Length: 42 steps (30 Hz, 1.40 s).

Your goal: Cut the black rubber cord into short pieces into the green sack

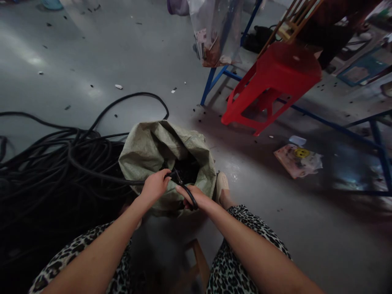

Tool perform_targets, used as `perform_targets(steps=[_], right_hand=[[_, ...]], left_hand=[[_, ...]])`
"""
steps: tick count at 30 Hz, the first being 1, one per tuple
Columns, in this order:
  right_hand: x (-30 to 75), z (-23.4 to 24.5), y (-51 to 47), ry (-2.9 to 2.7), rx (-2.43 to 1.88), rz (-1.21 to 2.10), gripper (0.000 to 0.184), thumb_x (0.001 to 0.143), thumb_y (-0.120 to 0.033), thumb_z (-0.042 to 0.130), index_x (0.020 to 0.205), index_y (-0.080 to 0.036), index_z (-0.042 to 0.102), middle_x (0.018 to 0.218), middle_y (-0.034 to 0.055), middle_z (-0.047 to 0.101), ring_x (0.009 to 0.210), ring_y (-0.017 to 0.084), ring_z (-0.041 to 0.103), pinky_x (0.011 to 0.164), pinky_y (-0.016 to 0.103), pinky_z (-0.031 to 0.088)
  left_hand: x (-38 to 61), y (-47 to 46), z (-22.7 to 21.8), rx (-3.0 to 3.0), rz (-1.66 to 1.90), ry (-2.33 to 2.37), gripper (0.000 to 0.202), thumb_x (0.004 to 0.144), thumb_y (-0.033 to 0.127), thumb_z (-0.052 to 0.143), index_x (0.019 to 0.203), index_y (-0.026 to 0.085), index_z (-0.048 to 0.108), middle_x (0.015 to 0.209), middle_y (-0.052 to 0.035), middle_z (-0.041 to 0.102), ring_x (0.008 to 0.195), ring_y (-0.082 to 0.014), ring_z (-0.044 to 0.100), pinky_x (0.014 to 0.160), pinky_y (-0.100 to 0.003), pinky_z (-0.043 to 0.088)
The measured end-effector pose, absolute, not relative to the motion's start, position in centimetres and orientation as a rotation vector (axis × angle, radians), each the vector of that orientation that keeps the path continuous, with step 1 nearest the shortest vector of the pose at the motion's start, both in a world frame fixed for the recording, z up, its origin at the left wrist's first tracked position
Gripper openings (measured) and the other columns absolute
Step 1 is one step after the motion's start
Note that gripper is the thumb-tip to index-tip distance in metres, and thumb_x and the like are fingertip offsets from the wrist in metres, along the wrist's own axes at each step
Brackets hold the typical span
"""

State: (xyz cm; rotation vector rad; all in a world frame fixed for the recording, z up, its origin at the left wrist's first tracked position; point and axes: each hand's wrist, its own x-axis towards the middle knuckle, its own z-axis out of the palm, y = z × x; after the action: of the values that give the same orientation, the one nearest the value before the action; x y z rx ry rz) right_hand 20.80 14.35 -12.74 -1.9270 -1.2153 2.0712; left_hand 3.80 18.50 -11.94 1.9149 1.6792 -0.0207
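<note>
A green woven sack stands open on the floor between my knees, dark pieces inside it. My left hand is closed around a black cable at the sack's mouth. That cable runs left into a big tangled pile of black cable. My right hand is closed on a black-handled tool right beside the left hand, touching the cable's end; I cannot make out the tool's jaws.
A red plastic stool stands to the upper right beside a blue metal frame. A clear plastic bag hangs above. A printed packet lies on the grey floor. My foot rests next to the sack.
</note>
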Motion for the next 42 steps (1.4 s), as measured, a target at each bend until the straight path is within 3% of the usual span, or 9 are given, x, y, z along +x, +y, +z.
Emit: perform_targets(steps=[14, 23, 33, 42], right_hand=[[21.03, -13.11, 14.04, -1.246, -1.904, 2.049, 0.049, 0.086, -0.059, 0.049, 0.074, -0.011, 0.055, 0.052, 0.0018, 0.054, 0.042, 0.011, 0.054, 0.038, 0.016, 0.035], [20.96, -13.40, 14.15, -1.257, -1.967, 2.051, 0.054, 0.084, -0.064, 0.048, 0.078, -0.011, 0.059, 0.054, 0.0018, 0.056, 0.040, 0.010, 0.053, 0.037, 0.016, 0.037], [20.53, -13.08, 13.86, -1.084, -1.965, 2.053, 0.052, 0.083, -0.064, 0.049, 0.075, -0.013, 0.053, 0.050, 0.0000, 0.053, 0.035, 0.010, 0.050, 0.033, 0.017, 0.039], [20.98, -13.14, 14.24, -1.048, -2.028, 2.008, 0.051, 0.082, -0.064, 0.051, 0.070, -0.015, 0.050, 0.046, -0.0011, 0.050, 0.032, 0.012, 0.050, 0.031, 0.020, 0.040]], left_hand=[[3.90, 18.48, -11.90, 1.910, -0.021, 1.665, 0.032, 0.088, 0.026, 0.046, 0.116, 0.020, 0.060, 0.113, -0.0061, 0.068, 0.102, -0.0215, 0.063, 0.088, -0.029, 0.046], [4.08, 18.34, -12.10, 1.888, -0.055, 1.611, 0.033, 0.087, 0.025, 0.046, 0.116, 0.021, 0.061, 0.113, -0.0058, 0.069, 0.102, -0.0214, 0.064, 0.089, -0.030, 0.046], [4.11, 18.60, -12.11, 1.814, 0.008, 1.585, 0.033, 0.086, 0.024, 0.048, 0.115, 0.021, 0.063, 0.115, -0.0049, 0.068, 0.107, -0.0200, 0.062, 0.094, -0.029, 0.045], [3.90, 18.57, -11.67, 1.827, -0.024, 1.626, 0.038, 0.085, 0.032, 0.052, 0.120, 0.020, 0.059, 0.111, -0.0067, 0.070, 0.103, -0.0206, 0.064, 0.087, -0.029, 0.047]])
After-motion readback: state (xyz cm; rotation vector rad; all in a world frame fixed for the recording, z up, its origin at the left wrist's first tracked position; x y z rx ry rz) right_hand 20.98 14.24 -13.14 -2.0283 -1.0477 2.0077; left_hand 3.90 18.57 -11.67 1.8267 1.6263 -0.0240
